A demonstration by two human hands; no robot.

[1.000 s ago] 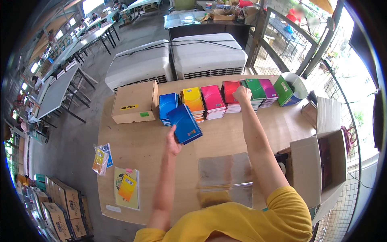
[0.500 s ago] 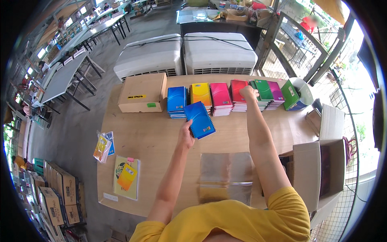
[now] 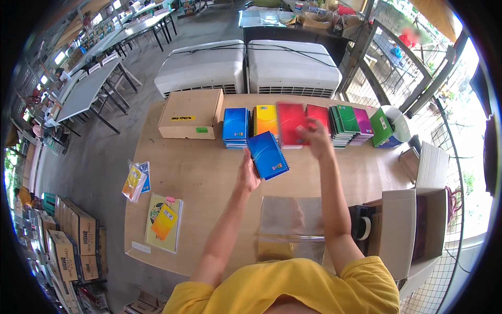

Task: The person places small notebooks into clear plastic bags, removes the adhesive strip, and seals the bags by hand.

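My left hand [image 3: 248, 171] holds a blue spiral notebook [image 3: 267, 155] tilted above the wooden table [image 3: 204, 178]. My right hand [image 3: 315, 135] grips a red spiral notebook [image 3: 290, 123], lifted just off the row of stacks. That row along the far edge holds a blue stack [image 3: 235, 126], a yellow stack [image 3: 266, 119], a red stack [image 3: 319, 113], and green and purple stacks [image 3: 349, 124]. A clear plastic bag [image 3: 291, 225] lies flat on the table in front of me, between my forearms.
A closed cardboard box [image 3: 191, 114] stands left of the stacks. Packaged stationery [image 3: 136, 180] and a yellow-green booklet [image 3: 163, 222] lie at the left. An open carton [image 3: 413, 230] and a tape dispenser [image 3: 362, 228] are at the right. Two white appliances [image 3: 251, 69] stand beyond the table.
My right hand has taken a red notebook off its stack and drawn it left and toward me. My left hand with the blue notebook has shifted slightly right.
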